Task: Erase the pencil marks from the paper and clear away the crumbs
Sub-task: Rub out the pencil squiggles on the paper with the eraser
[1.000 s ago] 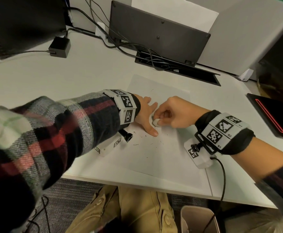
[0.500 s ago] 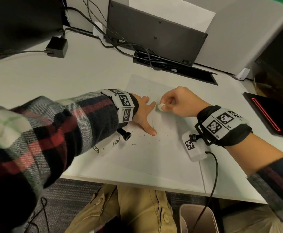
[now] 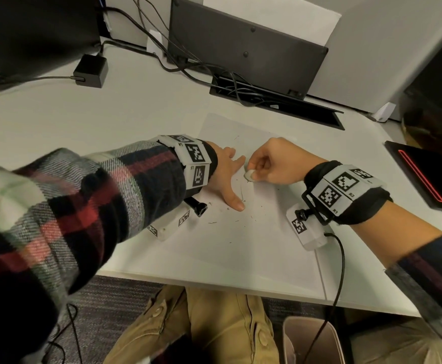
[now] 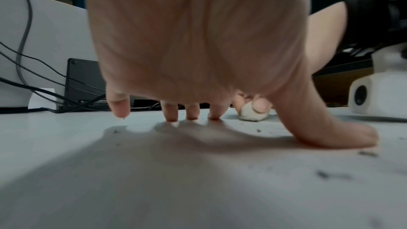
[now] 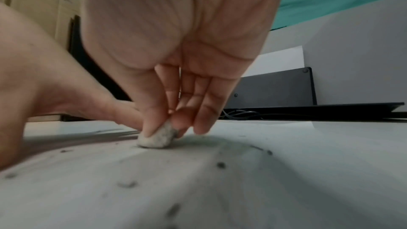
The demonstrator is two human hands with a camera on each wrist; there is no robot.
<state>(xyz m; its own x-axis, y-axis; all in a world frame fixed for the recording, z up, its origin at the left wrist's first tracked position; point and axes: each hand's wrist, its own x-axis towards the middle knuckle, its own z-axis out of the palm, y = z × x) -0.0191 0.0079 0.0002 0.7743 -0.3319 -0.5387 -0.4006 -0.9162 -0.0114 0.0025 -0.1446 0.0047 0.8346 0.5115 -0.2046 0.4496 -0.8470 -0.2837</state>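
Observation:
A white sheet of paper (image 3: pixel 251 248) lies on the desk with dark eraser crumbs (image 3: pixel 240 222) scattered over it. My left hand (image 3: pixel 227 177) lies flat on the paper, fingers spread, thumb (image 4: pixel 343 135) pressed down. My right hand (image 3: pixel 269 161) pinches a small, dirty white eraser (image 3: pixel 248 175) between thumb and fingers, its lower end touching the paper just right of the left fingertips. The right wrist view shows the eraser (image 5: pixel 157 137) pressed on the sheet with crumbs (image 5: pixel 220 164) around it. A faint pencil line (image 3: pixel 241 191) runs beside the left thumb.
A black upright panel (image 3: pixel 243 46) and a cable slot (image 3: pixel 275 101) with several cables stand behind the paper. A black power adapter (image 3: pixel 91 70) sits at the back left. A dark device with a red line (image 3: pixel 424 177) lies at the right. A bin (image 3: pixel 311 340) stands under the desk edge.
My right hand slid the eraser away from the left thumb up toward the fingertips, then a little back down. The left hand has stayed pressed on the paper.

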